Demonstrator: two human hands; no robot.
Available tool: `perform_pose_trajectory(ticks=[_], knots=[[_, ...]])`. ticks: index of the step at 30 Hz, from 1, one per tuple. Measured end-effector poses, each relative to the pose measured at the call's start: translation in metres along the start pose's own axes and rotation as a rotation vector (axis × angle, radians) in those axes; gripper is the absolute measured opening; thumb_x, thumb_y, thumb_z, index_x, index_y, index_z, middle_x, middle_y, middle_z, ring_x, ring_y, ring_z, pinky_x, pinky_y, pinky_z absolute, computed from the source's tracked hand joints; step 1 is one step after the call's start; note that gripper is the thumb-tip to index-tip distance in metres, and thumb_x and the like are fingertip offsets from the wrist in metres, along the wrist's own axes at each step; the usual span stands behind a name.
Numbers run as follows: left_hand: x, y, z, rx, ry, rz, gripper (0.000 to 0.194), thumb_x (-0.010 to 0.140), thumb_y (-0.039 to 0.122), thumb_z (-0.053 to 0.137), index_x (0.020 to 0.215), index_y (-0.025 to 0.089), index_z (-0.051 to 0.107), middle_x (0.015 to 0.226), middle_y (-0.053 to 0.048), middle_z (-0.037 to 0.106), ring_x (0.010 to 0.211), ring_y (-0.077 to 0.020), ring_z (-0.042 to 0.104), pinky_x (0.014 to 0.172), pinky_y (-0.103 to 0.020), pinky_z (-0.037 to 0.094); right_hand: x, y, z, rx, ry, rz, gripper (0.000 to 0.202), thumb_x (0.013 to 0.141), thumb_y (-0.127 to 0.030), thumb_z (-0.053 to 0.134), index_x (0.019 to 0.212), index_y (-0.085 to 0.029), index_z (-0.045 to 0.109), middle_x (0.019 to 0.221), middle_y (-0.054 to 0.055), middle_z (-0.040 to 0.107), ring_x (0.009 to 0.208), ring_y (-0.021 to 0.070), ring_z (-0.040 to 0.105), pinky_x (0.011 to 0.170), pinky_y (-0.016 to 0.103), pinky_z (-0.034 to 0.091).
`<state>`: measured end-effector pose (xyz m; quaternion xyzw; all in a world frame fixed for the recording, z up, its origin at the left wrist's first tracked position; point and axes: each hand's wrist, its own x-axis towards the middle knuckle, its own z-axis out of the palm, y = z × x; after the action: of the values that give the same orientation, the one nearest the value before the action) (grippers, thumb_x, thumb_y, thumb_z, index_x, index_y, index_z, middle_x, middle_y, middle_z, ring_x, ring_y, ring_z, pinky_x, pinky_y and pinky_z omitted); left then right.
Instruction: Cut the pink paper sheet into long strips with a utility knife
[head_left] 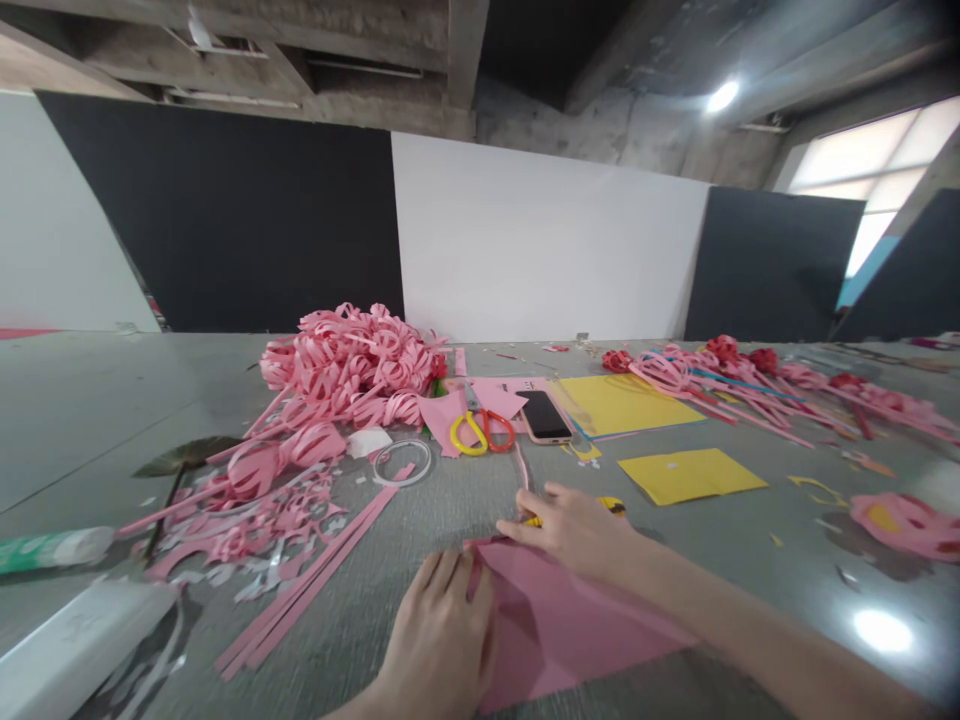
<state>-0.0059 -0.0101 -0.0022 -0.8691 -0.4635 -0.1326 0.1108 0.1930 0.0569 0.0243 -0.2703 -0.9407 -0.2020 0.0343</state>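
Observation:
A pink sheet of paper (570, 640) lies on the grey table in front of me. My left hand (444, 630) rests on its left edge, fingers bent and pressed close together at the upper left corner. My right hand (574, 530) lies across the sheet's top edge with its fingers apart. Beside and partly under the right hand is a yellow-and-black tool (613, 506). A thin pink strip (523, 468) runs up from the right fingertips. Scissors (501, 430) with yellow and orange handles and a phone (545, 416) lie beyond the hands.
A big heap of pink paper loops (345, 365) stands at the back left, with scraps and long strips (315, 570) nearer. A white box (82, 640) is front left. Yellow sheets (690, 475) and pink paper flowers (750, 380) lie to the right.

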Motion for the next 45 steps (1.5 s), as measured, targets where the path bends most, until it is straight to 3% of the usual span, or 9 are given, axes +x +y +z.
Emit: perform_pose_trajectory(ticks=[9,21,25,30,32,36,38,41,45], knots=[[0.003,0.000,-0.005,-0.002,-0.047,0.009,0.036,0.068,0.014,0.044,0.100,0.012,0.060,0.105,-0.012,0.058,0.092,-0.0252,0.051,0.085,-0.039,0.039,-0.001,0.000,0.000,0.011,0.009,0.015,0.033,0.082,-0.012,0.043,0.111,-0.026,0.048,0.099,0.006,0.050,0.071,0.0139,0.049,0.064,0.028,0.037],[0.003,0.000,-0.005,0.002,-0.032,0.017,0.034,0.067,0.014,0.045,0.097,0.012,0.060,0.100,-0.011,0.059,0.090,-0.0248,0.051,0.084,-0.039,0.040,-0.002,0.003,0.002,0.008,0.015,-0.004,0.033,0.084,-0.013,0.039,0.113,-0.026,0.048,0.098,0.006,0.050,0.071,0.0136,0.049,0.064,0.028,0.038],[0.003,0.000,-0.003,-0.002,-0.008,0.028,0.036,0.067,0.014,0.046,0.100,0.011,0.059,0.104,-0.013,0.057,0.093,-0.0259,0.050,0.085,-0.040,0.038,-0.006,0.010,0.004,0.073,0.055,0.059,0.034,0.085,-0.016,0.039,0.115,-0.029,0.049,0.096,0.007,0.050,0.070,0.0133,0.049,0.063,0.027,0.037],[0.007,0.000,-0.011,-0.080,-0.036,-0.014,0.023,0.067,0.016,0.048,0.086,0.016,0.060,0.096,-0.010,0.056,0.089,-0.0253,0.048,0.080,-0.039,0.040,-0.005,0.012,-0.018,0.580,0.120,0.277,0.031,0.087,-0.023,0.035,0.114,-0.025,0.050,0.089,0.005,0.048,0.068,0.0100,0.048,0.063,0.024,0.039],[0.012,-0.001,-0.016,-0.120,-0.037,-0.046,0.021,0.067,0.017,0.049,0.085,0.017,0.058,0.097,-0.009,0.052,0.089,-0.0256,0.046,0.076,-0.040,0.041,-0.001,0.009,-0.023,0.921,0.183,0.419,0.031,0.087,-0.027,0.036,0.116,-0.023,0.047,0.081,0.002,0.049,0.067,0.0104,0.048,0.063,0.024,0.039],[0.022,-0.011,-0.020,-0.204,-0.003,-0.065,0.022,0.068,0.015,0.047,0.089,0.018,0.052,0.094,-0.007,0.048,0.085,-0.0235,0.044,0.074,-0.039,0.041,0.005,0.003,-0.010,1.719,0.109,0.650,0.035,0.085,-0.037,0.039,0.113,-0.017,0.044,0.062,-0.003,0.042,0.052,0.0085,0.043,0.049,0.021,0.035],[0.027,-0.018,-0.018,-0.273,0.011,-0.006,0.024,0.068,0.011,0.046,0.090,0.019,0.051,0.098,-0.006,0.046,0.089,-0.0219,0.044,0.077,-0.037,0.040,0.007,0.002,0.003,1.980,0.140,0.664,0.031,0.082,-0.037,0.044,0.104,-0.016,0.049,0.065,-0.003,0.041,0.050,0.0068,0.041,0.048,0.020,0.034],[0.030,-0.027,-0.012,-0.400,-0.027,0.111,0.030,0.069,0.006,0.045,0.094,0.021,0.053,0.103,-0.004,0.047,0.093,-0.0188,0.045,0.081,-0.032,0.040,0.007,0.003,0.017,2.181,0.165,0.629,0.027,0.080,-0.034,0.048,0.099,-0.016,0.052,0.069,-0.003,0.041,0.049,0.0051,0.039,0.046,0.019,0.032],[0.032,-0.032,-0.007,-0.456,-0.054,0.163,0.032,0.075,0.005,0.041,0.098,0.022,0.055,0.096,-0.003,0.052,0.091,-0.0161,0.047,0.081,-0.028,0.040,0.003,0.000,0.022,2.279,0.037,0.552,0.024,0.079,-0.029,0.049,0.098,-0.016,0.053,0.072,-0.002,0.041,0.046,0.0033,0.039,0.045,0.019,0.029]])
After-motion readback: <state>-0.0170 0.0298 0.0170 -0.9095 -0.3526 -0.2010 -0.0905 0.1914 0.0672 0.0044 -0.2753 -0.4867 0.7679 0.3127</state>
